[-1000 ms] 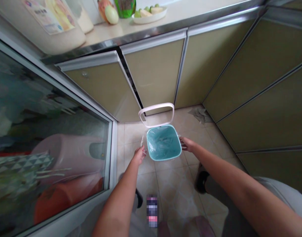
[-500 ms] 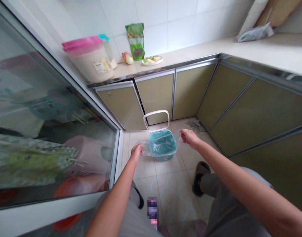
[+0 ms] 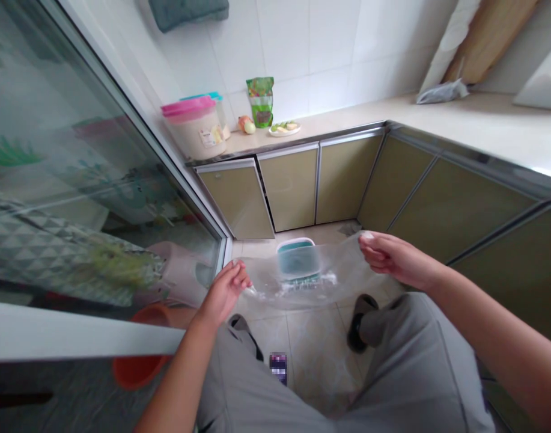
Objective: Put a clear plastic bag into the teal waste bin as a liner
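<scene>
A clear plastic bag [image 3: 342, 282] is stretched sideways between my two hands, above the floor. My left hand [image 3: 230, 282] pinches its left edge between thumb and fingers. On the other side, my right hand [image 3: 387, 255] is closed on the bag's upper right corner. Behind and below the see-through film stands a teal bin [image 3: 297, 260] with a pale rim, on the tiles close to the cabinets. The film blurs the bin's front, and its inside cannot be made out clearly.
Cabinets [image 3: 288, 189] run along the back and right under a light counter [image 3: 347, 114]. On it stand a pink-lidded container [image 3: 194, 129], a green pouch [image 3: 261, 102], an onion [image 3: 247, 124] and a plate of food [image 3: 284, 128]. A glass door [image 3: 122, 180] is at left.
Both hands have risen and spread apart, lifting the plastic bag up off the bin and pulling it wide. The bin's pale ring, upright before, now appears down around its top. The view has shifted.
</scene>
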The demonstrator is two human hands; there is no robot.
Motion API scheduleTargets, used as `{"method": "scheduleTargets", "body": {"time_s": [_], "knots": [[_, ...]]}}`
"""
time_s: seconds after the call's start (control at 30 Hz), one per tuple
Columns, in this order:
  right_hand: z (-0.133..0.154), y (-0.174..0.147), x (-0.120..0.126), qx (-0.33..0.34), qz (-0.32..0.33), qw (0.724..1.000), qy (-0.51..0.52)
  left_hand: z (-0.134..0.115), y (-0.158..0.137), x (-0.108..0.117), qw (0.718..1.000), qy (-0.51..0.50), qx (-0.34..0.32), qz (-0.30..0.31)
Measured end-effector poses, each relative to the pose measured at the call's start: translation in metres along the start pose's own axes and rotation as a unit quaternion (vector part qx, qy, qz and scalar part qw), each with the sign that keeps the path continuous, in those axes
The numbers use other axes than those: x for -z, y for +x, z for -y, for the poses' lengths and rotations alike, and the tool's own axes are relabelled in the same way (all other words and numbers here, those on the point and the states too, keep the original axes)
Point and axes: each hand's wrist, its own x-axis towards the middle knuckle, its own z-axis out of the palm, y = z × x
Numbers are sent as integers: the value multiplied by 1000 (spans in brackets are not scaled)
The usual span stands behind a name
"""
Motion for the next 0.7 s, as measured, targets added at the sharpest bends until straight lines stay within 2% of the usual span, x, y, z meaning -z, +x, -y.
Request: {"method": "scheduleTargets", "body": {"time_s": [0.13,0.2,0.3,0.43,0.57,0.7], "knots": [[11,-54,9,-16,-16,1000,3,-28,-43,-7,1000,-29,4,-2],[5,-69,14,-28,-27,999,12,-28,-51,-5,999,-38,14,-14],[-17,-75,18,-54,-50,997,32,-12,-49,2,998,-31,41,-22],[-57,-58,20,-93,-62,992,54,26,-31,14,997,-2,81,-7],[-100,-23,22,-135,-74,986,70,65,-4,24,991,39,130,10],[-131,16,26,-178,-114,974,84,96,29,34,981,89,166,-37]]}}
